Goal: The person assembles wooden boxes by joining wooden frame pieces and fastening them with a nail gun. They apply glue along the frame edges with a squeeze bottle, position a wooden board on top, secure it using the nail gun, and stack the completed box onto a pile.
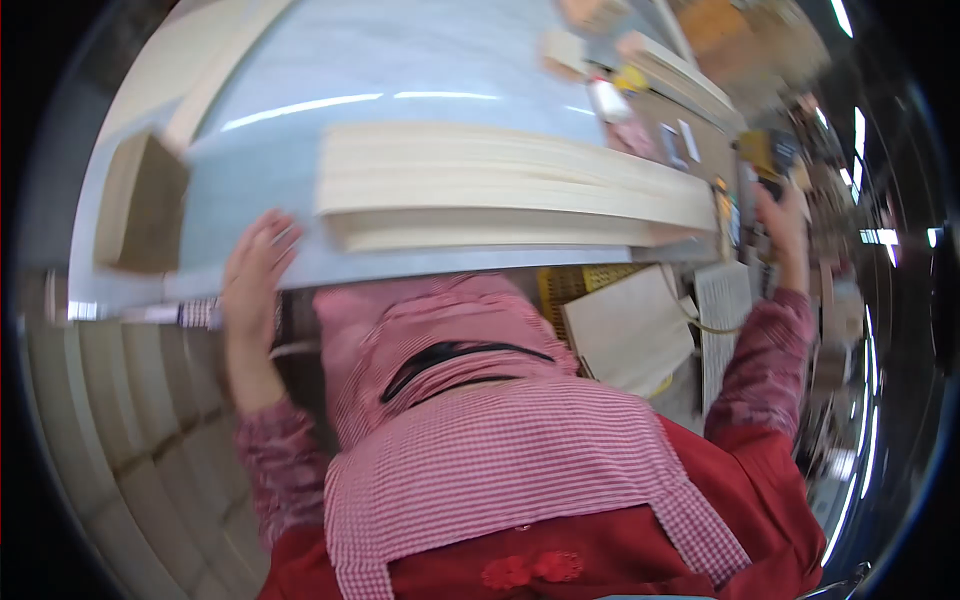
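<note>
My left hand [262, 258] is over the front edge of the pale blue-grey tabletop [250, 205], fingers stretched out and slightly blurred, holding nothing. To its right lies a stack of long pale wooden boards [500, 185], apart from the hand. On its other side stands a brown block-shaped piece [145, 205]. Far to the right, my right hand [788, 225] is closed around the dark part of a yellow-and-black tool [768, 152]; blur hides its exact kind.
Small wood blocks [565, 52] and a white bottle [608, 100] are at the back right. A flat board [630, 335] leans near a yellow crate [560, 290] below the table edge. Rows of pale panels [150, 400] stand at lower left.
</note>
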The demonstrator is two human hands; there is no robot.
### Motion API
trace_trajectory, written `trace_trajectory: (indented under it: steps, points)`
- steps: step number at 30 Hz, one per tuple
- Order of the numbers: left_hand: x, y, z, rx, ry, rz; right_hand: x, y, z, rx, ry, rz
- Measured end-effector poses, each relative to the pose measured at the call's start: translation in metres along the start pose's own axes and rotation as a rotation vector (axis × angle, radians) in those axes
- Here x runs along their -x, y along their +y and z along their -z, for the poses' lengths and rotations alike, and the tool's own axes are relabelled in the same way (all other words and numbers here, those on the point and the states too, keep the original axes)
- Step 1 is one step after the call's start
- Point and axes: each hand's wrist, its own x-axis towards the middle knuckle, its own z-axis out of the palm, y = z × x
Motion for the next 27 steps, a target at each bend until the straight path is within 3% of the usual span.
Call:
trace_trajectory:
  steps: [4, 10, 16, 21, 27]
  points:
    - [-0.037, 0.026, -0.021, 0.012, -0.036, 0.014, 0.013, 0.111, -0.039, 0.003, -0.04, -0.027]
    - [-0.053, 0.065, -0.052, -0.167, -0.087, 0.115, 0.039, 0.159, -0.115, 0.208, -0.132, -0.194]
    - [-0.069, 0.082, -0.094, -0.294, 0.01, 0.268, 0.016, 0.158, -0.154, 0.083, -0.074, -0.196]
    - [-0.079, 0.087, -0.104, -0.476, 0.069, 0.329, -0.03, 0.14, -0.124, -0.175, -0.45, -0.543]
    - [-0.081, 0.091, -0.1, -0.378, 0.193, 0.259, 0.008, 0.09, -0.103, -0.562, -0.156, -0.355]
